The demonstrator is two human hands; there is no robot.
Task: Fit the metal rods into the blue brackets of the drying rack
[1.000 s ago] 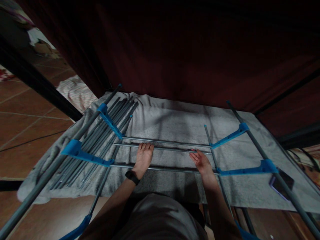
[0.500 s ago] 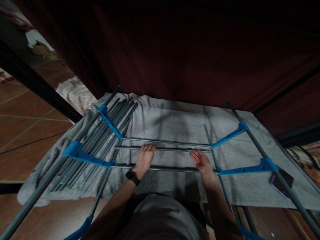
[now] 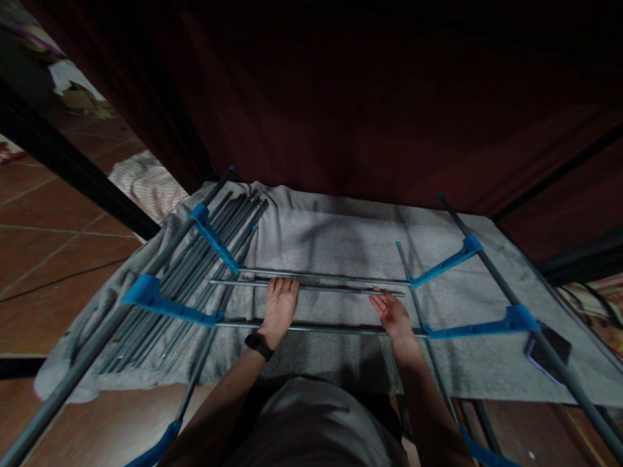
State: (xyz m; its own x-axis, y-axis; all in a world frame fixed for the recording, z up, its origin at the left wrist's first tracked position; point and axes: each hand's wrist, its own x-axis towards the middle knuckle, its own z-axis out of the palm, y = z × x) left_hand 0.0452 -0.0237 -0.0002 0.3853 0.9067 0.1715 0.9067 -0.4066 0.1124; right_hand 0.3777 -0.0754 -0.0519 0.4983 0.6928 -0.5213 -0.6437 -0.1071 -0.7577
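Note:
A loose grey metal tube (image 3: pixel 331 289) lies crosswise between two fixed crossbars of a tube frame. My left hand (image 3: pixel 281 305), with a black band at the wrist, is closed over the tube from above, left of its middle. Close to the tube's right end, my right hand (image 3: pixel 390 314) is turned partly palm up, with its fingers closed around the tube. Beyond it runs the far crossbar (image 3: pixel 321 277); the near crossbar (image 3: pixel 335 331) passes just in front of my hands. Blue plastic brackets (image 3: pixel 170 308) join the frame's bars on both sides.
Several loose grey tubes (image 3: pixel 204 259) lie bundled on the left of the grey blanket (image 3: pixel 341 227). A phone (image 3: pixel 549 353) rests at the right, partly behind a frame tube. Dark red curtains (image 3: pixel 341 117) hang behind the table. A thin cable (image 3: pixel 63 279) crosses the tiled floor.
The loose tube has shifted left, its left end farther out and its right end now short of the frame's right side bar. My left hand has moved slightly left with it.

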